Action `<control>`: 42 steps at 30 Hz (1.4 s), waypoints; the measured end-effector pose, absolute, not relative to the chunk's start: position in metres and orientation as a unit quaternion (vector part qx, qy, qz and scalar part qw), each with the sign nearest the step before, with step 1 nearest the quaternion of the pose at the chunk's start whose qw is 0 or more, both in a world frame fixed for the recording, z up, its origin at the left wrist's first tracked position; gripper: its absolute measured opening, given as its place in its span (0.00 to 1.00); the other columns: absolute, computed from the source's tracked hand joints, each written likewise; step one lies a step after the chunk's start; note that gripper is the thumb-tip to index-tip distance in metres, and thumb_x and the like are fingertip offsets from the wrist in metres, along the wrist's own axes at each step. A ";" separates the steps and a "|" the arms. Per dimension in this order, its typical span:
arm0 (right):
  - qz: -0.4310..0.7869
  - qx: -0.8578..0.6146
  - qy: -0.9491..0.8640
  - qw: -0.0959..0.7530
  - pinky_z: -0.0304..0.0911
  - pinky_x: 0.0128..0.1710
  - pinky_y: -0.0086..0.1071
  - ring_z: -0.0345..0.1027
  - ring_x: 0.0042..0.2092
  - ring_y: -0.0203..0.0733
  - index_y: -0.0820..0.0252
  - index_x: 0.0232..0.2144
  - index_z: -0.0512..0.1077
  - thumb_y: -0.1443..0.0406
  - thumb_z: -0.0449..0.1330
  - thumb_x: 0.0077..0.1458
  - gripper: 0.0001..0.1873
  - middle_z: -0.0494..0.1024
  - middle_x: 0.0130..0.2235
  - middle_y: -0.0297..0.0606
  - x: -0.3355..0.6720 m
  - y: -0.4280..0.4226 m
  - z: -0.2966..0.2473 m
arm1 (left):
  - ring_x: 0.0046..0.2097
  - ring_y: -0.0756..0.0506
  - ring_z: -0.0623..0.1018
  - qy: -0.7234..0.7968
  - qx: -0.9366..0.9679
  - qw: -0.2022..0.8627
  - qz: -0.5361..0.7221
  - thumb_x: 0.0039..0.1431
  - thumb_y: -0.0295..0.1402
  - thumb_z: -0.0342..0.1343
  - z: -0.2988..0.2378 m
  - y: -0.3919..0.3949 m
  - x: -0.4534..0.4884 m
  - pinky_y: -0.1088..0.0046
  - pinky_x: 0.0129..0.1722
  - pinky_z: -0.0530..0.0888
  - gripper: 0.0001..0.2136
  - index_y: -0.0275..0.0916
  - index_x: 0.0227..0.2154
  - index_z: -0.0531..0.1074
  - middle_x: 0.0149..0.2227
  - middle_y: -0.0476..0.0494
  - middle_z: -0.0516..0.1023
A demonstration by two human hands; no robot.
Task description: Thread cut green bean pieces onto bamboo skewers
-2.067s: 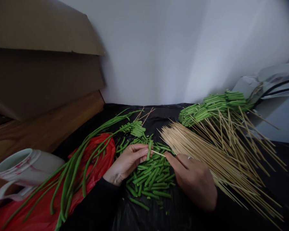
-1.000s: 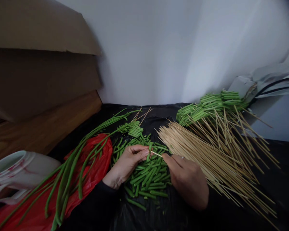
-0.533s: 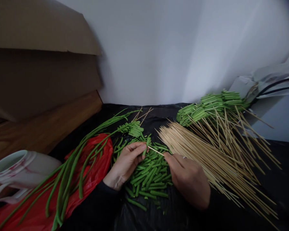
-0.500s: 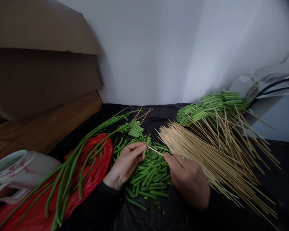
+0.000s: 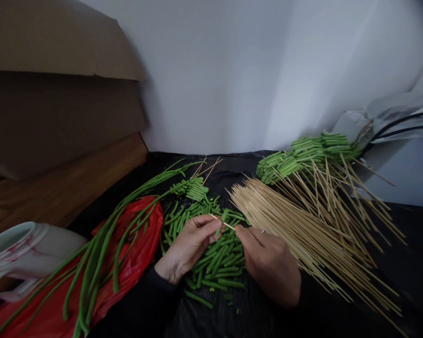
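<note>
Between the thumb and fingers of my left hand (image 5: pixel 193 241) is a short piece of green bean (image 5: pixel 224 215). A thin bamboo skewer (image 5: pixel 230 226) passes through it, and its tip shows on the far side above my left thumb. My right hand (image 5: pixel 271 263) is closed around the skewer's other end. Under both hands spreads a heap of cut green beans (image 5: pixel 220 263). Just beyond the heap lie a few skewers threaded with bean pieces (image 5: pixel 196 188). A thick bundle of bare skewers (image 5: pixel 289 220) rests beside my right hand.
More bean-loaded skewers (image 5: pixel 308 152) are stacked at the back right. Long uncut beans (image 5: pixel 102 244) lie across a red plastic bag (image 5: pixel 148 234) at left, near a white mug (image 5: pixel 52 244). A cardboard box (image 5: pixel 63 103) stands behind. Black plastic (image 5: pixel 225 180) covers the surface.
The skewer has gone through the bean piece, so its tip now sticks out past it. My right hand has moved slightly left, closer to my left hand.
</note>
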State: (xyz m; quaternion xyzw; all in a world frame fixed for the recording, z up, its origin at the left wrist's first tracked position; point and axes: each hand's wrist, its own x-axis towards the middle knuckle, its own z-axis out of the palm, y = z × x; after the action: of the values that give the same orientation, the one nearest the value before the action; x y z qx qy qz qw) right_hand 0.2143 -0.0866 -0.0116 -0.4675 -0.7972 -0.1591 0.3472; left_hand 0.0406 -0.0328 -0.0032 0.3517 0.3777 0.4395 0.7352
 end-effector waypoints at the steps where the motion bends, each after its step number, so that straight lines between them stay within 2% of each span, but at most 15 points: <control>1: -0.159 -0.469 -0.795 0.350 0.51 0.26 0.32 0.62 0.25 0.35 0.67 0.42 0.72 0.72 0.48 0.61 0.13 0.72 0.26 0.35 0.213 -0.086 -0.012 | 0.30 0.52 0.74 0.376 0.354 0.739 0.432 0.42 0.31 0.70 -0.004 -0.035 0.043 0.77 0.35 0.71 0.09 0.33 0.25 0.78 0.27 0.46 0.76; 7: -0.165 -0.476 -0.792 0.345 0.49 0.26 0.32 0.62 0.25 0.34 0.65 0.42 0.71 0.71 0.48 0.62 0.13 0.73 0.27 0.35 0.211 -0.084 -0.011 | 0.26 0.55 0.69 0.382 0.380 0.718 0.440 0.43 0.31 0.70 -0.002 -0.035 0.043 0.79 0.29 0.67 0.08 0.33 0.25 0.78 0.23 0.49 0.74; 12: -0.151 -0.476 -0.798 0.337 0.50 0.26 0.31 0.62 0.25 0.35 0.64 0.40 0.71 0.73 0.46 0.61 0.13 0.72 0.27 0.35 0.215 -0.085 -0.009 | 0.29 0.54 0.72 0.377 0.372 0.705 0.472 0.42 0.31 0.70 0.001 -0.031 0.036 0.79 0.32 0.68 0.07 0.35 0.24 0.78 0.26 0.49 0.76; 18: -0.138 -0.467 -0.797 0.359 0.49 0.27 0.31 0.61 0.25 0.34 0.63 0.36 0.70 0.73 0.46 0.61 0.12 0.71 0.25 0.34 0.210 -0.086 -0.007 | 0.26 0.54 0.71 0.400 0.407 0.694 0.439 0.40 0.32 0.71 -0.004 -0.037 0.044 0.79 0.30 0.67 0.09 0.35 0.24 0.79 0.25 0.48 0.77; 21: -0.128 -0.469 -0.796 0.361 0.49 0.27 0.32 0.61 0.25 0.35 0.62 0.34 0.70 0.72 0.47 0.61 0.12 0.70 0.25 0.34 0.206 -0.085 -0.009 | 0.28 0.53 0.72 0.405 0.439 0.676 0.432 0.40 0.32 0.70 -0.006 -0.038 0.047 0.77 0.33 0.69 0.09 0.36 0.26 0.80 0.27 0.47 0.79; 27: -0.152 -0.475 -0.792 0.353 0.49 0.28 0.33 0.62 0.26 0.36 0.63 0.40 0.71 0.71 0.49 0.62 0.12 0.72 0.27 0.34 0.218 -0.082 -0.012 | 0.34 0.49 0.76 0.431 0.546 0.597 0.400 0.45 0.35 0.67 0.006 -0.031 0.031 0.74 0.38 0.70 0.10 0.37 0.31 0.80 0.32 0.45 0.81; 30: -0.168 -0.485 -0.779 0.361 0.50 0.29 0.32 0.63 0.27 0.36 0.62 0.39 0.72 0.72 0.50 0.61 0.11 0.72 0.27 0.34 0.230 -0.079 -0.011 | 0.31 0.48 0.75 0.480 0.605 0.508 0.382 0.45 0.37 0.66 0.007 -0.025 0.020 0.73 0.34 0.69 0.09 0.35 0.27 0.79 0.28 0.45 0.79; 34: -0.174 -0.488 -0.778 0.356 0.50 0.29 0.31 0.63 0.27 0.35 0.63 0.40 0.73 0.72 0.51 0.60 0.11 0.72 0.27 0.34 0.239 -0.075 -0.011 | 0.30 0.48 0.72 0.493 0.705 0.417 0.292 0.47 0.37 0.64 0.000 -0.020 0.011 0.73 0.30 0.66 0.08 0.36 0.26 0.79 0.26 0.46 0.76; 38: -0.191 -0.483 -0.779 0.351 0.49 0.28 0.33 0.62 0.26 0.35 0.63 0.40 0.73 0.72 0.51 0.59 0.12 0.72 0.27 0.34 0.239 -0.073 -0.013 | 0.31 0.48 0.72 0.479 0.780 0.332 0.227 0.47 0.38 0.64 0.000 -0.021 0.009 0.73 0.32 0.64 0.08 0.38 0.24 0.77 0.27 0.48 0.74; 42: -0.202 -0.485 -0.775 0.352 0.47 0.28 0.33 0.60 0.25 0.35 0.62 0.40 0.73 0.72 0.51 0.60 0.11 0.71 0.26 0.33 0.238 -0.072 -0.013 | 0.36 0.46 0.72 0.448 0.833 0.282 0.162 0.44 0.42 0.67 0.004 -0.023 0.008 0.71 0.38 0.63 0.11 0.40 0.23 0.76 0.28 0.49 0.74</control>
State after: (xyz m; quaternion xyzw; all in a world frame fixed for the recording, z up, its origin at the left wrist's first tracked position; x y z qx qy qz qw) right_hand 0.2382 -0.0724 -0.0129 -0.4850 -0.7747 -0.2023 0.3519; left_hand 0.0076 -0.0226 0.0040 0.8327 0.4481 0.1624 0.2818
